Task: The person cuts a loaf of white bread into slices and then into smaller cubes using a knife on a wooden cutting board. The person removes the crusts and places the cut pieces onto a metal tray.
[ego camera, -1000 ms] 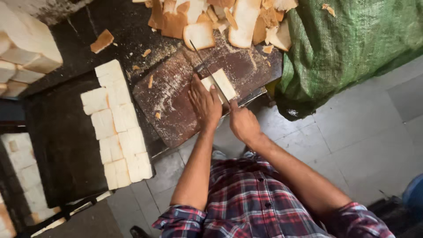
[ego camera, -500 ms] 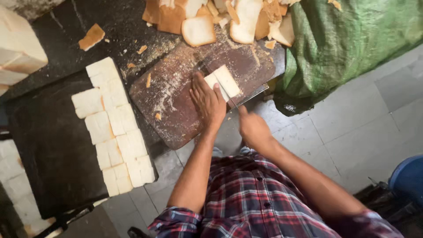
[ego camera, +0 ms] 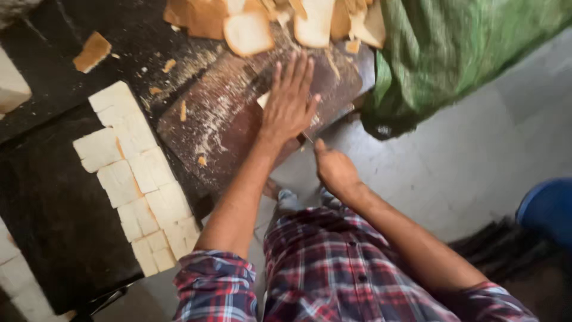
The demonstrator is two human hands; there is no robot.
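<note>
My left hand (ego camera: 290,101) lies flat with spread fingers on a small stack of white bread slices (ego camera: 263,99), pressing it onto a round, crumb-dusted wooden board (ego camera: 214,128). Only a corner of the stack shows under the palm. My right hand (ego camera: 335,170) is off the board's near edge, fist closed on a knife (ego camera: 307,138) whose thin blade points toward the stack. The handle is hidden in the fist.
A row of trimmed white bread squares (ego camera: 137,179) lies on a dark tray (ego camera: 47,238) to the left. Cut crusts and slices (ego camera: 280,24) are heaped beyond the board. A green sack (ego camera: 453,53) sits to the right, a blue object (ego camera: 548,209) on the grey floor.
My left hand has slid further over the bread stack and now covers most of it. My right hand with the knife has drawn back a little toward my body.
</note>
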